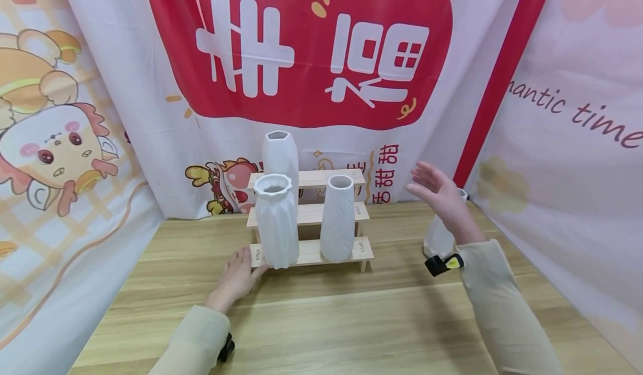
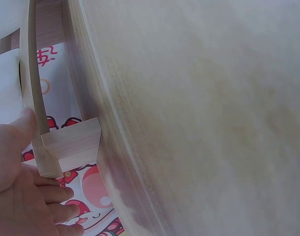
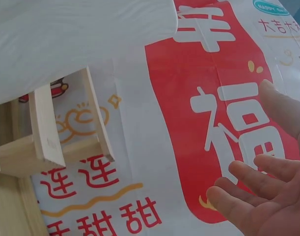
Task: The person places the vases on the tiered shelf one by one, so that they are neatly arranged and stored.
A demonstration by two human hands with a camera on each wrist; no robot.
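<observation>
My left hand (image 1: 235, 277) grips the left end of the lowest step of a three-tier wooden display stand (image 1: 310, 252). In the left wrist view the thumb (image 2: 26, 125) lies on one side of the board's end and the fingers on the other. A ribbed white vase (image 1: 277, 224) with a scalloped rim and a smoother white vase (image 1: 337, 221) stand upright on the stand's front. Behind them rises a taller faceted white vase (image 1: 280, 152). My right hand (image 1: 436, 193) is raised to the right of the stand, fingers apart and holding nothing.
Another white vase (image 1: 439, 236) stands on the wooden table (image 1: 341, 325) at the right, partly hidden behind my right hand and wrist. Printed cloth (image 1: 125, 113) hangs at the back and both sides. Each wrist wears a black camera (image 1: 436, 265).
</observation>
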